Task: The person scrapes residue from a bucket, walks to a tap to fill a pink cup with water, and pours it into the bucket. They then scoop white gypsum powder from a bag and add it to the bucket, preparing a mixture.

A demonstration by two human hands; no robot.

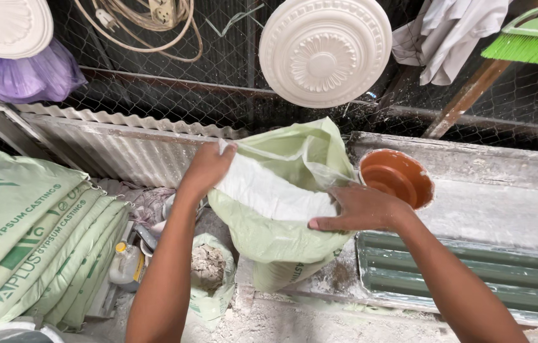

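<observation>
The open pale-green sack point(281, 216) of white powder stands on the dusty bench. The left hand point(208, 166) grips its rim; the right hand point(361, 208) lies flat, fingers extended, on its mouth. A terracotta bowl point(397, 178) sits just behind, stacked green sacks point(27, 235) at left.

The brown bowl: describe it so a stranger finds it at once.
Start at the open pale-green sack that both hands hold. Just beyond the right hand, on the dusty grey ledge, sits the brown bowl, the only round terracotta-coloured thing there.
</observation>
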